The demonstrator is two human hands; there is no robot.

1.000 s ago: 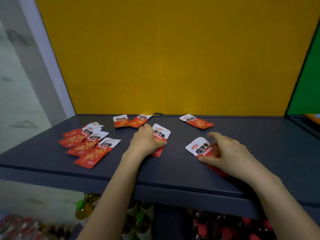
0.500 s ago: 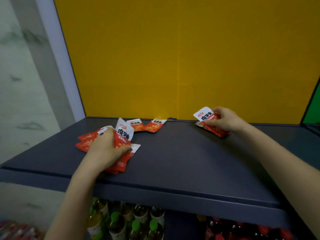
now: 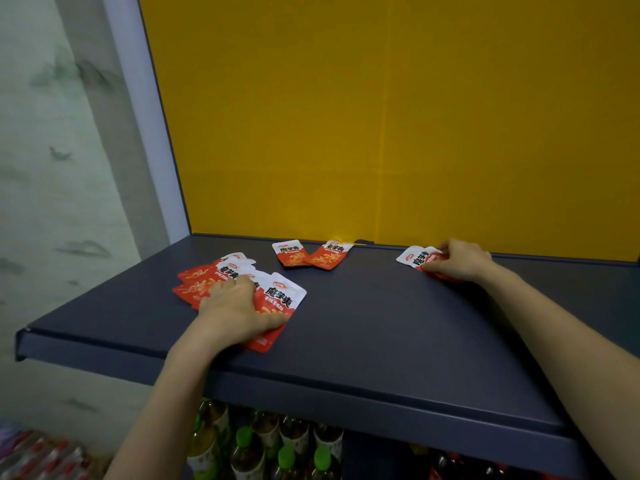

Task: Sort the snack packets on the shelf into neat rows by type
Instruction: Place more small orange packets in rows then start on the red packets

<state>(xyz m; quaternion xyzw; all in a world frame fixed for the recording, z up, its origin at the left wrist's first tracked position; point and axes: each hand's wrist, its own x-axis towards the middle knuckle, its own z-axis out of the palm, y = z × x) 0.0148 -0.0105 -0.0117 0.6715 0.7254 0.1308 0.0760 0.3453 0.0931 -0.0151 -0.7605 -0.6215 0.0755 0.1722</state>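
Now the flat left hand [image 3: 235, 306] is pressing a packet pile [image 3: 201, 278] on the shelf [image 3: 381, 323]. The right hand [image 3: 460, 259] is pinching a rear packet [image 3: 414, 256].

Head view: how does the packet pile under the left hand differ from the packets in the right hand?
The left pile is many overlapping packets, fanned out; the right packets are few. The left hand rests on the left pile; the right hand grips the right packets with curled fingers. The left pile lies mid-shelf; the right packets sit by the yellow back panel. Both are red-and-white.
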